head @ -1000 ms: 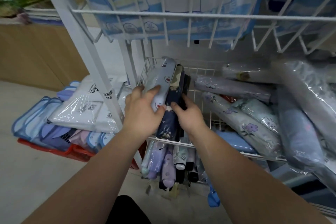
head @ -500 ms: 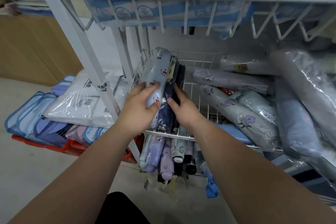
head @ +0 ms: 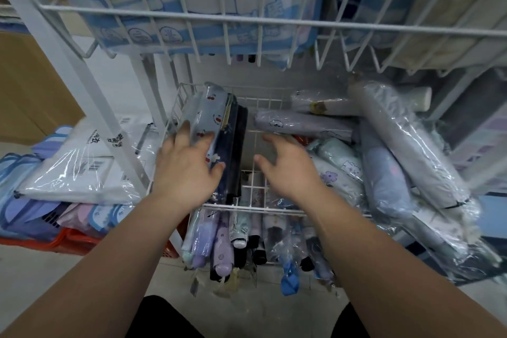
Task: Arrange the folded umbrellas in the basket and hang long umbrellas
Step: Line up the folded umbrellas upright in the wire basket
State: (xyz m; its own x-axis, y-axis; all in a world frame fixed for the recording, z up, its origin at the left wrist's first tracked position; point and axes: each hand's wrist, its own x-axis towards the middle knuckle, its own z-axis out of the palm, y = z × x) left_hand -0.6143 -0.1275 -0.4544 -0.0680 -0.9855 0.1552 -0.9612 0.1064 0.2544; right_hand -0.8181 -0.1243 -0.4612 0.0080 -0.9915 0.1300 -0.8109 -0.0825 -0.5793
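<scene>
Head cam: L hand (head: pixel 186 170) fingers flat on cherry-print umbrella (head: pixel 203 118) at basket (head: pixel 247 207) 9 o'clock side; R hand (head: pixel 285 170) spread wide, holding nothing.

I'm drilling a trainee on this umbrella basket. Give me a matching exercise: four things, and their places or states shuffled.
1 cherry-print umbrella
2 lilac umbrella
3 purple-handled umbrella
4 right hand

A below the basket's front rail
B under the left hand, at the left wall
C open, holding nothing
D crosswise at the back

Pairs: 1-B, 2-D, 3-A, 4-C
</scene>
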